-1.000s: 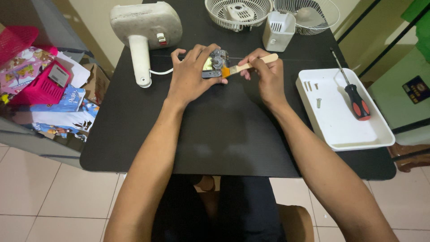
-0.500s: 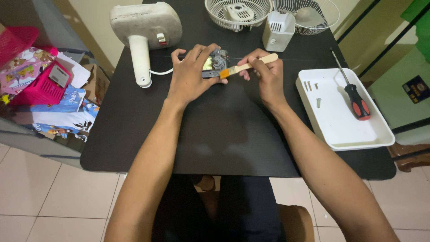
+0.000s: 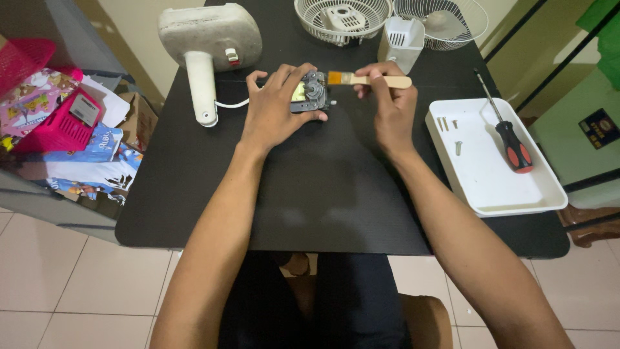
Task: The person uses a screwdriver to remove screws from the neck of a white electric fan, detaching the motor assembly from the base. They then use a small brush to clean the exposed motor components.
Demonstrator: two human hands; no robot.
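Observation:
My left hand [image 3: 274, 106] grips a small grey fan motor [image 3: 312, 94] with a yellow patch, holding it on the black table [image 3: 323, 187]. My right hand [image 3: 389, 103] pinches a small brush [image 3: 368, 80] with a pale wooden handle and orange bristles. The brush lies almost level, and its bristles touch the top right of the motor. A white cord runs from the motor toward the fan base.
A dusty white fan base [image 3: 210, 42] lies at the back left. Two white fan grilles [image 3: 342, 18] and a white housing [image 3: 400, 42] stand at the back. A white tray [image 3: 494, 158] at the right holds screws [image 3: 449, 126] and a red-handled screwdriver [image 3: 510, 139]. Pink baskets [image 3: 45, 110] sit left of the table.
My right hand has lifted and swung the brush from a slanted stroke on the motor's front up to its top, handle now level. The left hand and motor stay put.

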